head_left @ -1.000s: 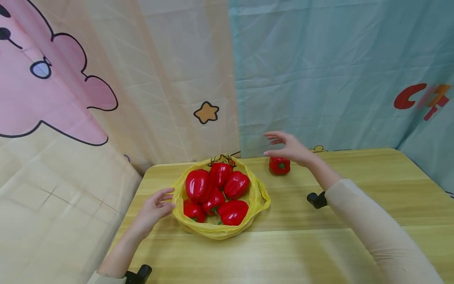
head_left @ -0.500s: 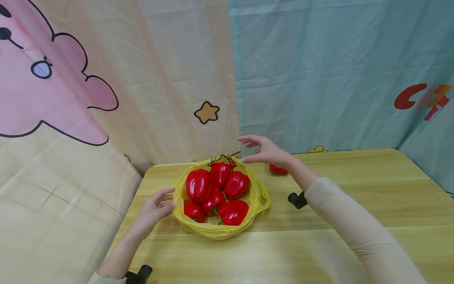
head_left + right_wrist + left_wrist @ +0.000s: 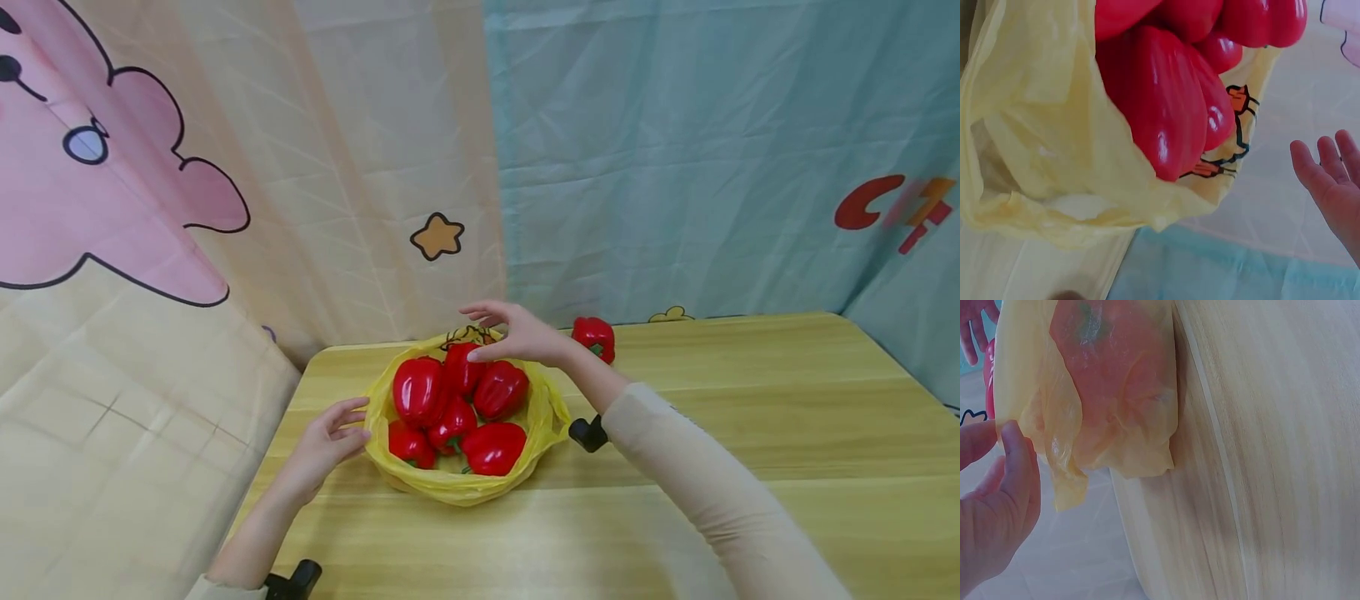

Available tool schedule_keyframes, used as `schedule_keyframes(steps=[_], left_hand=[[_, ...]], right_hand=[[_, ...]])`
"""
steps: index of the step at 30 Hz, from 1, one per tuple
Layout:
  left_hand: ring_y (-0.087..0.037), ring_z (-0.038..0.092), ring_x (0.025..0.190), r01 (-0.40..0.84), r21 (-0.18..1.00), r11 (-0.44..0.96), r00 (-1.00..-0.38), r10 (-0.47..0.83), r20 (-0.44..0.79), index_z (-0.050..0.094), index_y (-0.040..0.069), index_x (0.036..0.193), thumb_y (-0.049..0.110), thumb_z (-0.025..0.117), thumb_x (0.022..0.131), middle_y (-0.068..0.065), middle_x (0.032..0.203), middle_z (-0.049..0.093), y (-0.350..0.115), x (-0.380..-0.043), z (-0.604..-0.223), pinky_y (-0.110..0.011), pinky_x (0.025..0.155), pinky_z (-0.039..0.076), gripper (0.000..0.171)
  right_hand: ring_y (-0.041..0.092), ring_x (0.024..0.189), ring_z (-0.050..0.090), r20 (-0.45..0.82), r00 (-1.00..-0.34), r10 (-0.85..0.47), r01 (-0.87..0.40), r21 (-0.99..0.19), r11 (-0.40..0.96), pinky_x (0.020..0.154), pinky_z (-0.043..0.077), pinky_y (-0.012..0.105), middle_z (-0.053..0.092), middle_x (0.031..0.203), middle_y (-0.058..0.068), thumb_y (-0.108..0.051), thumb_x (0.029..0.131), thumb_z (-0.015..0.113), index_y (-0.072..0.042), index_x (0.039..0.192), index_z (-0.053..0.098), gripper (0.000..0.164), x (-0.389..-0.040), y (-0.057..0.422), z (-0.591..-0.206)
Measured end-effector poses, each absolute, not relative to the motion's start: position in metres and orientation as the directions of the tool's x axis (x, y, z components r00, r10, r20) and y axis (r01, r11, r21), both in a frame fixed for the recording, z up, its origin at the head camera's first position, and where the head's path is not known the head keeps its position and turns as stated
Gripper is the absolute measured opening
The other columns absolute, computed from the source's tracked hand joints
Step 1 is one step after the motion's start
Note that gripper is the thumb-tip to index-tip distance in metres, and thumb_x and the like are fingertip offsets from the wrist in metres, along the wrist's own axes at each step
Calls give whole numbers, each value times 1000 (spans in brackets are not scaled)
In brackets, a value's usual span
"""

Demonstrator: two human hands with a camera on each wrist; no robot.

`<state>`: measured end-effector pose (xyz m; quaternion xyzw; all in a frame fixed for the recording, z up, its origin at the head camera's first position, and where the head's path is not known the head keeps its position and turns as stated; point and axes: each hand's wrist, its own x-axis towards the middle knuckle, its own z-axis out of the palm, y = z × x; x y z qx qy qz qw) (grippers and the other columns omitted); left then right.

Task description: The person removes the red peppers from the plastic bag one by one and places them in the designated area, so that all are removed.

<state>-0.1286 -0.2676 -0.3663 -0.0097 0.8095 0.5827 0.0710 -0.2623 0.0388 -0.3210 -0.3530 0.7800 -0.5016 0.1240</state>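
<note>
A yellow plastic bag (image 3: 465, 492) stands with its mouth wide on the table, several glossy red bell peppers (image 3: 418, 392) inside. At its left rim is my left hand (image 3: 318, 450); in the left wrist view, thumb and fingertip of that left hand (image 3: 1004, 494) pinch the thin edge of the bag (image 3: 1138, 447). Above the bag's back right part hovers my right hand (image 3: 528, 337), fingers loosely bent and holding nothing. The right wrist view shows the right hand (image 3: 1335, 184) apart from the bag (image 3: 1091, 156). One lone red bell pepper (image 3: 593, 336) sits outside, behind my right forearm.
The wooden table (image 3: 750, 417) extends to the right and front of the bag. A printed curtain (image 3: 637, 167) hangs just behind the table's back edge. Black wrist-camera mounts (image 3: 588, 433) stick out near both sleeves.
My right hand has moved left, from over the lone bell pepper to over the bag. That pepper is now uncovered and has turned and shifted slightly. The left hand stays at the rim.
</note>
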Motion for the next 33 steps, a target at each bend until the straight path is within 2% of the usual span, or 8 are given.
schedule_keyframes(steps=[7, 13, 19, 23, 26, 33], left_hand=[[-17, 59, 99, -90, 942, 324, -990, 75, -121, 35, -3, 138, 4, 57, 91, -27, 127, 45, -267, -129, -366, -29, 83, 51, 52], [-17, 59, 99, -86, 943, 323, -990, 81, -118, 35, -3, 138, 5, 57, 91, -27, 126, 44, -267, -129, -366, -31, 84, 51, 52], [-17, 59, 99, -78, 944, 322, -991, 79, -108, 35, -3, 138, 5, 57, 91, -27, 126, 45, -268, -128, -365, -30, 83, 51, 52], [-20, 58, 102, -79, 943, 324, -990, 86, -113, 35, -3, 138, 5, 57, 91, -27, 127, 44, -268, -128, -365, -32, 84, 51, 52], [-21, 58, 103, -82, 942, 324, -989, 86, -116, 34, -4, 138, 5, 57, 91, -28, 127, 44, -269, -128, -365, -33, 85, 51, 53], [-21, 59, 100, -82, 945, 316, -991, 78, -113, 35, -4, 137, 2, 57, 91, -28, 126, 45, -268, -128, -368, -29, 82, 52, 52]], right_hand=[[33, 121, 43, 173, -693, -700, -436, -874, 216, 93, 44, 42, 49, 134, 5, -18, 78, 74, -13, 135, 47, 63, -260, 20, -326], [31, 121, 44, 155, -683, -714, -425, -879, 217, 91, 45, 38, 49, 134, 5, -20, 78, 74, -15, 135, 47, 63, -256, 5, -332], [31, 122, 43, 127, -685, -717, -402, -887, 227, 92, 44, 39, 48, 134, 2, -21, 79, 74, -18, 134, 49, 61, -250, -7, -336], [32, 124, 40, 97, -681, -726, -381, -893, 238, 90, 45, 40, 46, 137, 6, -22, 79, 74, -17, 134, 50, 61, -249, -14, -341], [31, 122, 42, 88, -677, -731, -372, -898, 236, 89, 45, 39, 46, 136, 7, -23, 79, 73, -16, 135, 49, 61, -249, -18, -347], [18, 112, 47, 66, -692, -719, -361, -894, 266, 86, 46, 34, 52, 126, -2, -27, 78, 75, -23, 132, 52, 59, -245, -23, -357]])
